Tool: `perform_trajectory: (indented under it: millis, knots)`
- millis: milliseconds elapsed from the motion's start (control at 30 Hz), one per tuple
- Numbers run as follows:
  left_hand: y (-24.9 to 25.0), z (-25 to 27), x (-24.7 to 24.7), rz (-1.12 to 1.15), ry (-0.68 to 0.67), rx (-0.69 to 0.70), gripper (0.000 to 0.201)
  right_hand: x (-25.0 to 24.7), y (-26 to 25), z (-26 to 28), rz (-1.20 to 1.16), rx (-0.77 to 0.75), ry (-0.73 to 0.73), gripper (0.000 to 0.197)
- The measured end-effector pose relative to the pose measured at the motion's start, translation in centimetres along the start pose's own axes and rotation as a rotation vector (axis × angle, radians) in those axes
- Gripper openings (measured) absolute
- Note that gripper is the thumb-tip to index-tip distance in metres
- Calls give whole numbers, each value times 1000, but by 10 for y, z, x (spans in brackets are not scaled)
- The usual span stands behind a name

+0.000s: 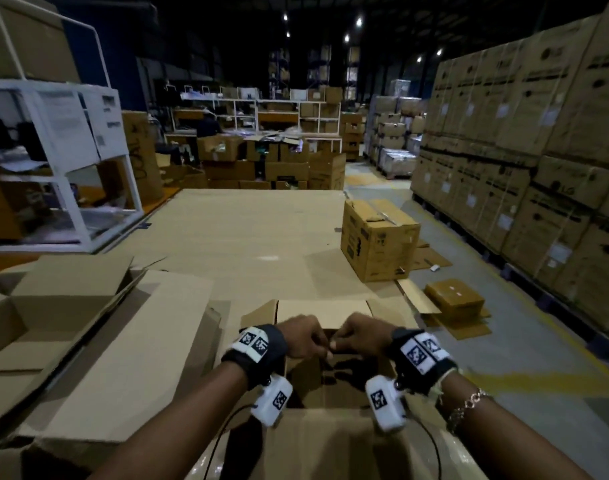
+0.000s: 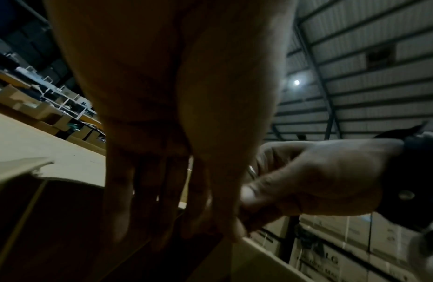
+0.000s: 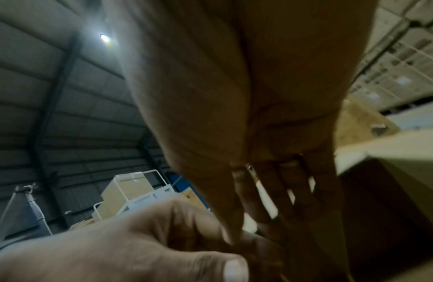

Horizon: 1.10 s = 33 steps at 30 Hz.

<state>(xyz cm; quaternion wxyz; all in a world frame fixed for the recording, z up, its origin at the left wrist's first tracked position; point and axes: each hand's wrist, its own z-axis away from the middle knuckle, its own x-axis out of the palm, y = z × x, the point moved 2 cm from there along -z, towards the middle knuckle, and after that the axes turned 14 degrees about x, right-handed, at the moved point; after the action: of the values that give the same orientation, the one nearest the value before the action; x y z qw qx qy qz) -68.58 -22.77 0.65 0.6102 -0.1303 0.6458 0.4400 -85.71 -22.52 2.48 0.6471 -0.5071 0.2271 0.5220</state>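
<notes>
Left hand [image 1: 301, 337] and right hand [image 1: 360, 336] meet thumb to thumb over the open box [image 1: 330, 445]. Their fingers curl at the far flap [image 1: 325, 311], though a firm pinch cannot be told. The flap edge runs left to right just ahead, with both hands equally near. Far right, stacked cartons [image 1: 503, 133] read "LG".

open box [image 1: 330, 445] in front, sealed box [image 1: 379, 240] behind
</notes>
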Motion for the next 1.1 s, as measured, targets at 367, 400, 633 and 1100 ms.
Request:
perform_trajectory:
  millis: [367,400,633,1100]
  knots:
    - [-25,-19,-40,-36,-31,21,41,-36,9,-27,-27,12,120,43]
    - [-27,-23,-49,-31,12,28,37,-42,9,-36,-74,7,129,45]
    - [-72,-67,-75,-40,277,-58,30,-58,7,-107,-185,50,305,21]
    - [-131,-110,-45,-44,147,-139,29,-16,43,-192,-45,147,296,22]
